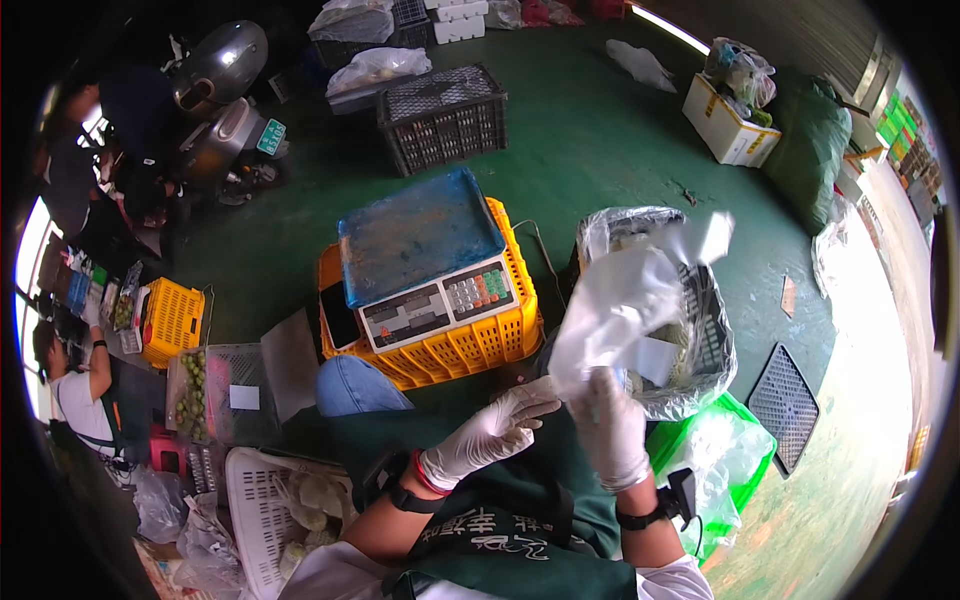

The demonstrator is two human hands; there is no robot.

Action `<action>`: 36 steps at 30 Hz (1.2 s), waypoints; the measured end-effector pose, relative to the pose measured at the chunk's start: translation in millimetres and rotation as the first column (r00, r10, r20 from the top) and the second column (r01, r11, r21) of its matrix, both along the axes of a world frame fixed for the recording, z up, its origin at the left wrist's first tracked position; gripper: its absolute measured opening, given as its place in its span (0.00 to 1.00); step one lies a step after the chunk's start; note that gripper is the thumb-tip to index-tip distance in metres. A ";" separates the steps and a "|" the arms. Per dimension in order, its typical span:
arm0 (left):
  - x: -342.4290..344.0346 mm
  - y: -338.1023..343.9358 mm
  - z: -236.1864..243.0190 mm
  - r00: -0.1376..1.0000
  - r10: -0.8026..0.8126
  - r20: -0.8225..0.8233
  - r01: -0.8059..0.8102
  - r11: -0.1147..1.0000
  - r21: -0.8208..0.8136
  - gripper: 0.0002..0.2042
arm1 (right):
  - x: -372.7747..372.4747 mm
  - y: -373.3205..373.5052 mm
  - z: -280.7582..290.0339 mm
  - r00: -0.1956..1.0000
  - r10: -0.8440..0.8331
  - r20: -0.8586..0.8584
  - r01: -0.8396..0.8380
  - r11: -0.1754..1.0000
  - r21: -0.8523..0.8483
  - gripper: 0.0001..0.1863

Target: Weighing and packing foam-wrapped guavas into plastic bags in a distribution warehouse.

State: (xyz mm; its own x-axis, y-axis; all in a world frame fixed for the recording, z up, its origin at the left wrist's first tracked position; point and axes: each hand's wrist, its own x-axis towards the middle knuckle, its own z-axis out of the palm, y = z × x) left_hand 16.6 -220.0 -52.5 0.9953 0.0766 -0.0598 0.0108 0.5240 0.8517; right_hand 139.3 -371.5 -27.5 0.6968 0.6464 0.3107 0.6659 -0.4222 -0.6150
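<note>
My right hand (612, 430), in a white glove, grips the lower end of a clear plastic bag (610, 310). The bag stands up from it, blurred by motion, in front of a foil-lined basket (712, 390). My left hand (485, 440), gloved too, has its fingers stretched toward the bag's lower end and holds nothing that I can see. Beyond my hands, a scale (420, 245) with a blue-covered pan rests on an upturned yellow crate (460, 350). The bag hides part of what lies in the basket.
A green crate (745, 440) with clear bags stands at my right, beside a black plastic grate (785, 405). A white basket (250, 510) and a bin of round green fruit (192, 395) are at left. Another person (85, 390) works there. A black crate (445, 125) stands farther off.
</note>
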 end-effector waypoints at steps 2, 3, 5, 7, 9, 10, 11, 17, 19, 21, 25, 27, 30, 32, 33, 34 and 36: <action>-14.5 13.6 -6.2 0.988 0.156 -0.018 -0.156 0.988 0.015 0.33 | -16.6 46.3 -0.7 0.957 0.277 -0.085 -0.266 0.957 0.118 0.13; -21.7 21.7 -10.2 0.956 0.281 -0.084 -0.288 0.953 -0.091 0.30 | -21.9 58.6 -3.6 0.937 0.336 -0.091 -0.328 0.940 0.096 0.13; -38.4 37.4 -21.8 0.845 0.493 -0.207 -0.535 0.773 -0.342 0.21 | -32.3 70.8 -11.9 0.917 0.395 -0.057 -0.390 0.917 0.080 0.13; -54.6 53.0 -33.8 0.772 0.554 -0.313 -0.633 0.617 -0.468 0.22 | -36.9 75.1 -11.6 0.907 0.421 -0.018 -0.418 0.904 0.092 0.12; -65.8 60.3 -47.6 0.750 0.581 -0.314 -0.643 0.530 -0.553 0.23 | -36.4 73.6 -15.2 0.878 0.473 0.074 -0.473 0.881 -0.017 0.13; -68.5 59.2 -45.3 0.778 0.563 -0.278 -0.613 0.584 -0.532 0.23 | -37.7 75.6 -15.7 0.875 0.480 0.073 -0.479 0.877 -0.021 0.13; -70.1 57.9 -43.0 0.806 0.539 -0.243 -0.579 0.637 -0.508 0.24 | -38.9 76.9 -15.8 0.801 0.594 0.076 -0.592 0.804 -0.056 0.14; -80.2 55.6 -17.8 0.765 0.591 -0.255 -0.643 0.720 -0.261 0.19 | 5.6 66.2 -1.4 0.582 0.610 -0.539 -0.488 0.791 0.368 0.20; -85.3 63.2 -27.8 0.849 0.500 -0.169 -0.528 0.796 -0.297 0.17 | 21.2 73.6 0.1 0.478 0.569 -0.669 -0.398 0.819 0.412 0.26; -88.0 66.0 -19.7 0.890 0.427 -0.162 -0.454 0.864 -0.216 0.16 | 24.8 81.8 -9.6 0.190 0.637 -0.747 -0.534 0.706 0.466 0.35; -81.1 79.1 17.9 0.795 0.580 -0.174 -0.503 0.793 0.343 0.13 | 21.3 84.0 -9.2 0.314 0.349 -0.883 -0.484 0.859 0.167 0.12; -75.7 97.9 7.3 0.647 0.762 0.012 -0.588 0.489 0.644 0.11 | 24.6 84.6 -7.5 0.354 0.345 -0.869 -0.351 0.910 0.218 0.12; -55.2 105.1 23.6 0.314 0.787 0.531 -0.330 -0.434 0.838 0.20 | 32.8 89.7 -9.1 0.467 0.412 -0.783 -0.171 0.910 0.377 0.09; -35.8 89.4 40.9 0.326 0.789 0.521 -0.381 -0.395 0.836 0.22 | 38.5 93.6 -17.0 0.767 0.327 -0.552 -0.137 0.924 0.358 0.05; -23.9 79.6 49.6 0.499 0.807 0.316 -0.405 -0.105 0.908 0.22 | 39.4 95.0 -28.7 0.689 0.288 -0.665 -0.012 0.922 0.388 0.06; -13.7 69.6 52.6 0.653 0.750 0.104 -0.363 0.190 0.912 0.21 | 34.9 99.6 -4.9 0.818 0.287 -0.498 -0.119 0.932 0.341 0.10; 17.6 54.5 49.5 0.848 0.526 -0.064 -0.331 0.620 0.711 0.19 | 29.8 100.2 -6.2 0.897 0.248 -0.366 -0.203 0.967 0.157 0.13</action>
State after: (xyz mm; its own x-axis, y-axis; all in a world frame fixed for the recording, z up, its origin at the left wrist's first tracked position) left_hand 34.2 -165.6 -3.0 0.7937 0.6061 -0.0512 0.1881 -0.1646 0.9683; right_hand 169.1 -271.3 -33.7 0.6161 0.7766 0.1319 0.4418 -0.2020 -0.8741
